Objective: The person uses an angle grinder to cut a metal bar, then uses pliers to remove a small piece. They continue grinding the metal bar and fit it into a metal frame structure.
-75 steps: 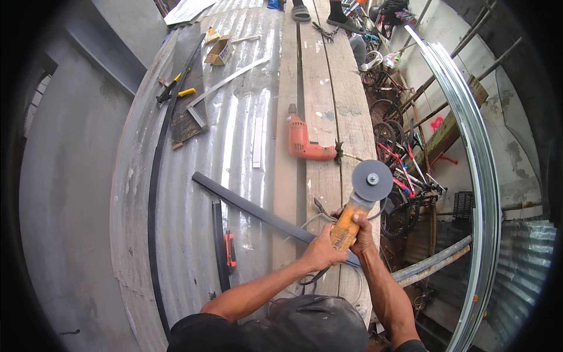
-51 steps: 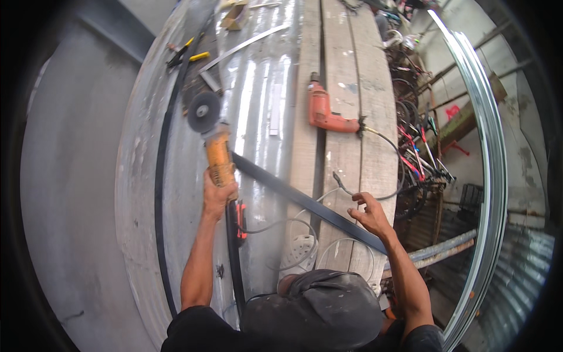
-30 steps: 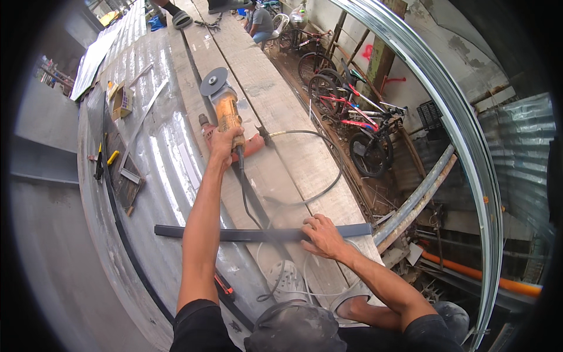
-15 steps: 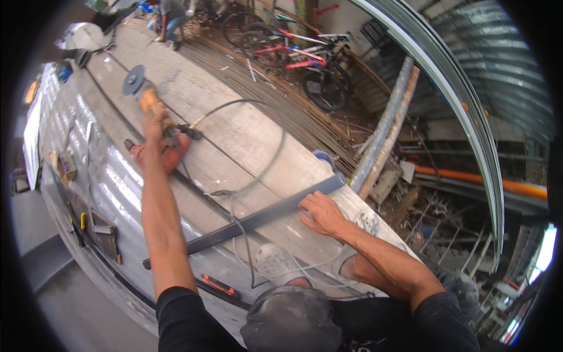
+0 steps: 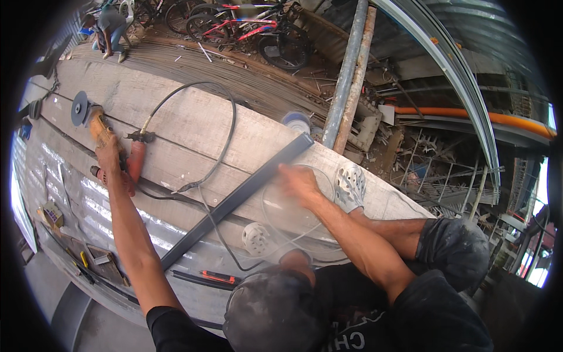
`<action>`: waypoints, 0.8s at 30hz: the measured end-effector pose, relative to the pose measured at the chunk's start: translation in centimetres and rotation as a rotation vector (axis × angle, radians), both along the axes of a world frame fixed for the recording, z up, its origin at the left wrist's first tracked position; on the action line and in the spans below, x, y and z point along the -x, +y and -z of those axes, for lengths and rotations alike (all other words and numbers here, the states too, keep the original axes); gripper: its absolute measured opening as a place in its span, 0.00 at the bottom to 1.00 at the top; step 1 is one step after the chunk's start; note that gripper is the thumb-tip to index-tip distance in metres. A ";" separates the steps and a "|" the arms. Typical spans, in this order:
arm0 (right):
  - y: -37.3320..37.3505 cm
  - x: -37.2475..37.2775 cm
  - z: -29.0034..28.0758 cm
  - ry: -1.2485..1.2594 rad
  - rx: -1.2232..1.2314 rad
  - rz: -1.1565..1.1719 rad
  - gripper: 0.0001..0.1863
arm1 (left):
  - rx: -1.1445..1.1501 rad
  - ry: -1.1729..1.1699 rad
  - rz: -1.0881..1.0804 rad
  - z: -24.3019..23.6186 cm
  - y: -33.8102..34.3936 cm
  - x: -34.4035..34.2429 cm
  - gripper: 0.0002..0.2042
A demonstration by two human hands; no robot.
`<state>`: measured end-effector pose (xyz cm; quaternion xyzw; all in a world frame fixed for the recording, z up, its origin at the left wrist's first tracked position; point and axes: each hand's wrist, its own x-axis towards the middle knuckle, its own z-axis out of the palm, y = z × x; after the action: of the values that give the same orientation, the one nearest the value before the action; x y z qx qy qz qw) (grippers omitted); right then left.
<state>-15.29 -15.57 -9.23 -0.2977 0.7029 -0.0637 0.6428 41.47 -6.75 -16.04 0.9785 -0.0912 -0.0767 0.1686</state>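
Note:
My left hand [image 5: 107, 149] grips a worn yellow angle grinder [image 5: 99, 126] with a dark disc, held out at the left over a red drill [image 5: 135, 164] lying on the weathered planks [image 5: 176, 117]. A dark metal strip [image 5: 234, 199] lies diagonally across the planks and corrugated sheets. My right hand [image 5: 298, 182] is beside the strip's far half, its fingers smeared by motion; whether it touches the strip is unclear. Cables [image 5: 231, 135] loop between my arms, near my perforated clog [image 5: 349, 182]. An orange-and-black cutter [image 5: 217, 274] lies toward me on the metal.
Beyond the planks' edge are a crouching person [image 5: 111, 32], bicycles [image 5: 281, 47], long rods and debris. Two leaning pipes [image 5: 346, 70] and curved metal lengths [image 5: 463, 82] flank my right. A small box [image 5: 51, 214] and tools sit on the corrugated roofing [image 5: 97, 229] at left.
Both hands gripped the grinder at first; my right hand let go and moved to the strip. My left hand carried the grinder out over the drill. The view has swung rightward.

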 end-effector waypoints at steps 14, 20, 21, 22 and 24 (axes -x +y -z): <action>-1.5 -3.3 -3.1 0.019 0.373 -0.873 0.20 | -0.150 0.076 0.286 -16.0 -3.1 -3.0 0.34; -1.0 -5.3 -3.0 -0.035 0.516 -1.014 0.23 | -0.395 -0.170 0.227 -26.3 -9.4 -7.3 0.24; -1.2 -5.2 -2.7 -0.019 0.502 -1.028 0.23 | -0.400 -0.256 0.201 -27.6 -11.0 -6.7 0.20; -1.0 -5.0 -2.4 -0.001 0.476 -1.055 0.22 | -0.397 -0.157 0.190 -28.2 -11.3 -7.1 0.22; -0.6 -4.3 -1.8 -0.050 0.485 -1.105 0.22 | -0.381 -0.115 0.183 -28.6 -11.8 -6.6 0.22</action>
<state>-10.94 -16.15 -7.47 -0.7554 0.3942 0.1143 0.5107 48.07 -18.60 12.60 0.9830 -0.1730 -0.0514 -0.0327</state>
